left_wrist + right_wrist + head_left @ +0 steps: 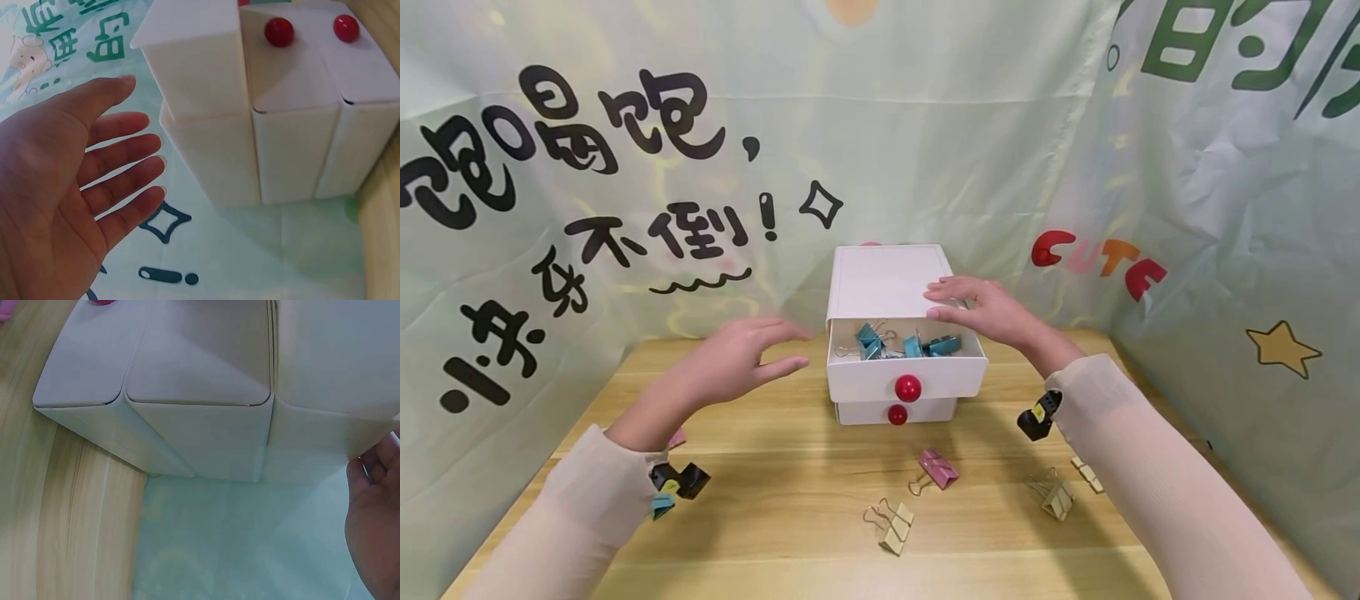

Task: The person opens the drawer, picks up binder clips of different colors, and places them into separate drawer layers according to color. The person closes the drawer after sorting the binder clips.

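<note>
White drawer box (pixel 887 292) on the table (pixel 775 500) points its red knobs (pixel 907 388) to six o'clock, long axis unclear; it sits at three o'clock from our spread left hand (pixel 737 358), nine from our extended right hand (pixel 985 310).

A person in pale, pinkish-cream long sleeves: the left sleeve (pixel 568 508) and right sleeve (pixel 1157 467) reach the wrists. A small, blocky black left camera (pixel 692 481) and matching right camera (pixel 1034 426) (each marked with yellow) sit there. The left hand (pixel 741 361) and right hand (pixel 988 308) are bare.
</note>
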### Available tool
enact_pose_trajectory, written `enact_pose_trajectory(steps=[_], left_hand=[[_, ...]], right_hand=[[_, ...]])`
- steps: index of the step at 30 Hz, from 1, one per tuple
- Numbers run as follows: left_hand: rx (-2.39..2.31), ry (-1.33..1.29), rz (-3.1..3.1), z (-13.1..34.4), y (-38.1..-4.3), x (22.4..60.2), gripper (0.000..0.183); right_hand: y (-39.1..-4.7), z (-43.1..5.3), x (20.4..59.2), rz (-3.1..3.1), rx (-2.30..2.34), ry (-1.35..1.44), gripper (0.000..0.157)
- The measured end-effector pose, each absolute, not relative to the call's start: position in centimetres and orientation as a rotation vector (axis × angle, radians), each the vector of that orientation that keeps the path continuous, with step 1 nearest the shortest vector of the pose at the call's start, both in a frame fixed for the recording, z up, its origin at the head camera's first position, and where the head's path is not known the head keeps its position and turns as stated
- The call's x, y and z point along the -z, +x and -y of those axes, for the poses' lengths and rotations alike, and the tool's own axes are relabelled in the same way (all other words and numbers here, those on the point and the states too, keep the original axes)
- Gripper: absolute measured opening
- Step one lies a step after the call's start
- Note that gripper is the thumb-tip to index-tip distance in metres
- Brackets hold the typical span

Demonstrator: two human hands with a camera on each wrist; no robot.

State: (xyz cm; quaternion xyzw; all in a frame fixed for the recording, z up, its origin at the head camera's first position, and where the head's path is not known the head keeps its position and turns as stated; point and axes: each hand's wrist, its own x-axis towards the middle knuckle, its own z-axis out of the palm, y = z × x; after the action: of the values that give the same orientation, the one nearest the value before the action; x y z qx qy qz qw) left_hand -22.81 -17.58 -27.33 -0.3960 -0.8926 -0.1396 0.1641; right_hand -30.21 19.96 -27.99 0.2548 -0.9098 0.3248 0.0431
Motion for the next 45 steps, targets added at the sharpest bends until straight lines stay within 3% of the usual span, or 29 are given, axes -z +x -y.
enact_pose_trajectory(steps=[27, 45], left_hand=[[0.366, -0.999, 2.626, 24.1, -20.8, 31.1, 0.034], [0.375, -0.812, 2.812, 28.1, -18.2, 35.7, 0.046]], right_hand=[[-30.0, -20.1, 27.9, 2.77, -1.013, 0.773, 0.055], [-30.1, -20.0, 28.0, 2.783, -1.012, 0.772, 0.056]])
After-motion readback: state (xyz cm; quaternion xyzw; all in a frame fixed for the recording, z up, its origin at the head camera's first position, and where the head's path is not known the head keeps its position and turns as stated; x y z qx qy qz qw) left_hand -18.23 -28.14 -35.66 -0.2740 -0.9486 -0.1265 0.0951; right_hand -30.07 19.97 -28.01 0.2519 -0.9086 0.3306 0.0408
